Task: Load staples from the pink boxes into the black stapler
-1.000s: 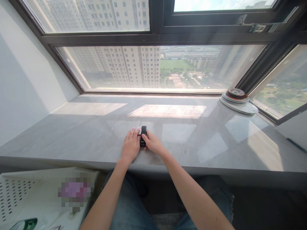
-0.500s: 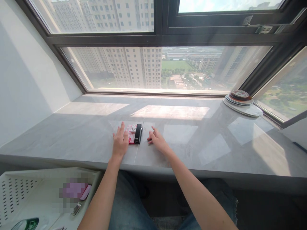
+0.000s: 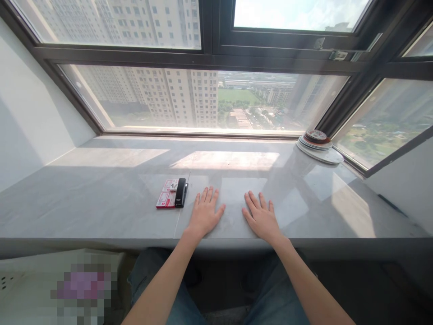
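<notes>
The left hand lies palm down on the grey table, its fingers a little spread and pointing toward the window; the right hand lies palm down to its right, fingers also spread; the 2 hands are apart, thumbs facing each other across bare stone; the grip of each is open and flat.

The black stapler is on the table just to the left of the left hand, apart from its fingers, its length running toward the window; red-and-white packs lie flat along its left side; whether the stapler rests partly on them or only against them I cannot tell.

A stack of plates, white ones below and smaller brown and red ones on top, stands in the far right corner by the window; below the table's front edge at left is a white basket, with a purplish thing in it, blurred into squares; 2 denim-clad legs show under the arms.
</notes>
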`<action>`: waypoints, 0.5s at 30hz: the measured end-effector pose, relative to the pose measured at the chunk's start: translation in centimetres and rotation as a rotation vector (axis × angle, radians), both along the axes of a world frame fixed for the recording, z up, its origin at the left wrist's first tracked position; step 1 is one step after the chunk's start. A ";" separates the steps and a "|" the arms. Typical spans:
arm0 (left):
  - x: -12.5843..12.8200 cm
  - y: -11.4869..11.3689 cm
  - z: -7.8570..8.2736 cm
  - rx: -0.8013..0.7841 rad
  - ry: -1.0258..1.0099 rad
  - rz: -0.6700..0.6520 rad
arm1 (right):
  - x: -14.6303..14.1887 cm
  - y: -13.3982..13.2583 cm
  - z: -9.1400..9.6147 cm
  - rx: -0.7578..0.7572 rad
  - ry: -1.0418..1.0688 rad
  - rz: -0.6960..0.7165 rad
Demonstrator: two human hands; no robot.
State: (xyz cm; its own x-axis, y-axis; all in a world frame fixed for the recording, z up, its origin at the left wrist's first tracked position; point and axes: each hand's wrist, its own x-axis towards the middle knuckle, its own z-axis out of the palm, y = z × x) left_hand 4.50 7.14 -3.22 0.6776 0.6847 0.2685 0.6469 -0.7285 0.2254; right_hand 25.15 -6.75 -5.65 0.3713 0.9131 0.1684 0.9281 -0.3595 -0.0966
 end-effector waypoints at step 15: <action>-1.6 2.8 -2.5 0.004 -0.072 0.164 | -1.0 -0.1 0.8 -0.009 0.015 -0.031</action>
